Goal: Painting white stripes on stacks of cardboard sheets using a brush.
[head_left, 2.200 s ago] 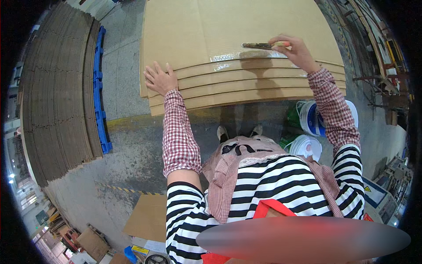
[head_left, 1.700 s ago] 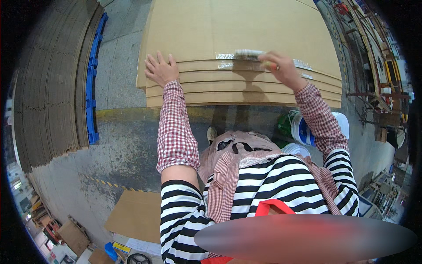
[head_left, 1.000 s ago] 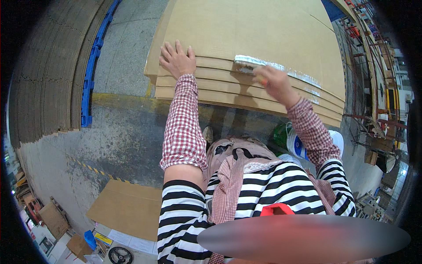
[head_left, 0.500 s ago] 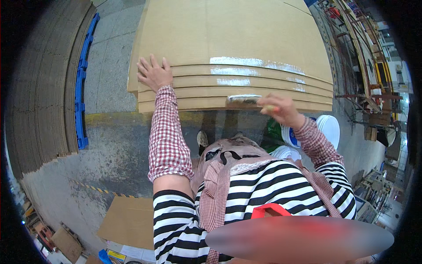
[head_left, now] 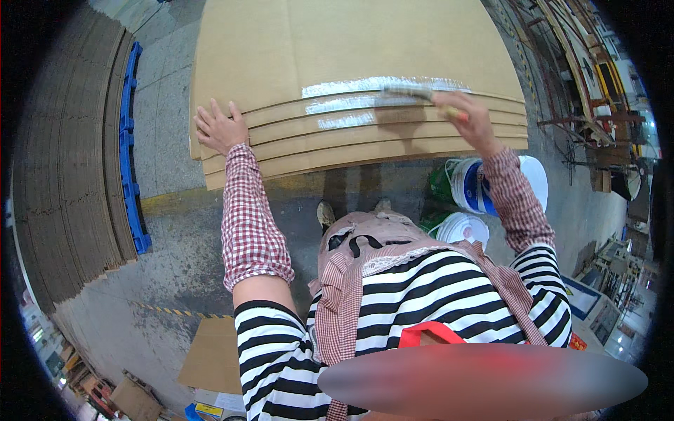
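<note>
A fanned stack of brown cardboard sheets (head_left: pixel 281 42) lies ahead of me, its near edges stepped one behind another. My left hand (head_left: pixel 222 128) rests on the left end of the steps, palm down and fingers spread. In my right hand (head_left: pixel 472 121) is a flat, wide paintbrush (head_left: pixel 407 92), gripped by its handle. Its head is over the upper steps on the right, blurred, so contact with the cardboard is hard to make out. Wet-looking white strips (head_left: pixel 337 87) run along several of the upper steps.
White buckets (head_left: pixel 533 179), one with a blue panel, stand on the floor right of my body. A tall cardboard stack (head_left: pixel 70 154) beside a blue pallet (head_left: pixel 127 151) is at the left. Metal racks (head_left: pixel 597 112) line the far right. A cardboard piece (head_left: pixel 210 358) lies behind on the left.
My right hand has carried the brush away from me, from the nearest sheet edges to the upper steps. My left hand stays spread on the sheets. The whole view has shifted slightly.
</note>
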`<state>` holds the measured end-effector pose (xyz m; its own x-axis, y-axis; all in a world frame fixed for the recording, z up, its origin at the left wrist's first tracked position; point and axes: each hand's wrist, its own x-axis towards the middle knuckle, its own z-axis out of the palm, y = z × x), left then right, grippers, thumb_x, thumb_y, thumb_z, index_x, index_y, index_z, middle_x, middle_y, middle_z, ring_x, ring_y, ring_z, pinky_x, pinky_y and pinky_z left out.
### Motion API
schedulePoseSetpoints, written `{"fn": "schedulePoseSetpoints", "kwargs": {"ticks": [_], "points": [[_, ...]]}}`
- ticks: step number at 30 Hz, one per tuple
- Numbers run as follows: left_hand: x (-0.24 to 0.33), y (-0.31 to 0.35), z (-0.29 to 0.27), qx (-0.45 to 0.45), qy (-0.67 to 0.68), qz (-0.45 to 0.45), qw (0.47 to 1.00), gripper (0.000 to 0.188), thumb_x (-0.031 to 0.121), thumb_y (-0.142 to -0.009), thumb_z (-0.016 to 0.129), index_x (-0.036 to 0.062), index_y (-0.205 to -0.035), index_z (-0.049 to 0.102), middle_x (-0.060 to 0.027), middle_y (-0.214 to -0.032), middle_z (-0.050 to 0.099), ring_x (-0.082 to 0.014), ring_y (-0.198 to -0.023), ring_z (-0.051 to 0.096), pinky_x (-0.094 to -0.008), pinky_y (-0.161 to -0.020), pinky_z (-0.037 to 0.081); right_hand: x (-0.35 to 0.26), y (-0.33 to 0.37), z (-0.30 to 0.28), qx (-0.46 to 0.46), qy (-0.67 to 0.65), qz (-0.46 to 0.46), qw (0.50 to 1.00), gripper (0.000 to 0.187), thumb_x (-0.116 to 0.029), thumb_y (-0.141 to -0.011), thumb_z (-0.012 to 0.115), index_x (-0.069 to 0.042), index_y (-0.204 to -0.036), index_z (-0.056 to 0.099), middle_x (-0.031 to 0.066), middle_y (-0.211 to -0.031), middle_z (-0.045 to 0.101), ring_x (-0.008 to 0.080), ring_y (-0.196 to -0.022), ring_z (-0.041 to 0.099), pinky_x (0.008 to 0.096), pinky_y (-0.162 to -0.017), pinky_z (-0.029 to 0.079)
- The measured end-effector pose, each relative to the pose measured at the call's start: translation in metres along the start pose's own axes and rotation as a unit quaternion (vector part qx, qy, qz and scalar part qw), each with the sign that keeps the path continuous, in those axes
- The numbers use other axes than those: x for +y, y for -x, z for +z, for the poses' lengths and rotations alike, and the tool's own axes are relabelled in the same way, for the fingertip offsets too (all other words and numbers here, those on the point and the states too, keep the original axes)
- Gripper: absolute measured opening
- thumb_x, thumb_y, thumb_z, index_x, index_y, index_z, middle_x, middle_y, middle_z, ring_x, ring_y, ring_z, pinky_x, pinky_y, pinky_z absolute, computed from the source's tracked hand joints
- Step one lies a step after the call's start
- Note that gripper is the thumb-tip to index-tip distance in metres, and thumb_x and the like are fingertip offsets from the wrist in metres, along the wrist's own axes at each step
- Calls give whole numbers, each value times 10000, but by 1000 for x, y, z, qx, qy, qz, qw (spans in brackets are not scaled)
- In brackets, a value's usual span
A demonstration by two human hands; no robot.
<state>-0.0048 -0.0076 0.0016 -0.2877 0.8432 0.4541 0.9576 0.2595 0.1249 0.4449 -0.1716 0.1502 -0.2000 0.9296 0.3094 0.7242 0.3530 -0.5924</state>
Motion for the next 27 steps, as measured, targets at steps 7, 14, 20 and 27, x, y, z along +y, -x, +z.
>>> {"fn": "schedulePoseSetpoints", "kwargs": {"ticks": [7,14,20,27], "points": [[-2,-1,-6,-20,-13,-14,1000,547,491,-905,426,178,-1351,465,-135,-1444,354,-318,-1355,267,-516,-1068,208,-13,36,-19,-112,-67,-55,990,254,-51,-784,673,-64,-1037,651,127,-1030,652,256,-954,638,321,-812,502],[-4,-3,-10,-4,-4,-4,1000,541,498,-919,391,194,-1362,451,-123,-1447,356,-303,-1355,272,-519,-1075,200,16,19,-43,50,-3,59,997,221,-55,-810,649,-63,-1030,654,115,-1052,657,260,-963,637,334,-819,499],[-5,-2,-7,1,-10,-6,1000,522,495,-917,398,218,-1355,458,-113,-1441,370,-295,-1350,283,-522,-1074,202,5,88,-60,-127,-29,11,991,228,-58,-805,632,-56,-1032,651,117,-1053,655,282,-1001,626,344,-856,490],[-7,-3,-12,-2,-7,-4,1000,513,491,-910,422,216,-1340,477,-106,-1431,385,-289,-1341,299,-521,-1060,225,47,67,-85,19,-8,73,997,266,-24,-807,632,-42,-1072,644,113,-1098,644,248,-1068,594,326,-910,467]]}}
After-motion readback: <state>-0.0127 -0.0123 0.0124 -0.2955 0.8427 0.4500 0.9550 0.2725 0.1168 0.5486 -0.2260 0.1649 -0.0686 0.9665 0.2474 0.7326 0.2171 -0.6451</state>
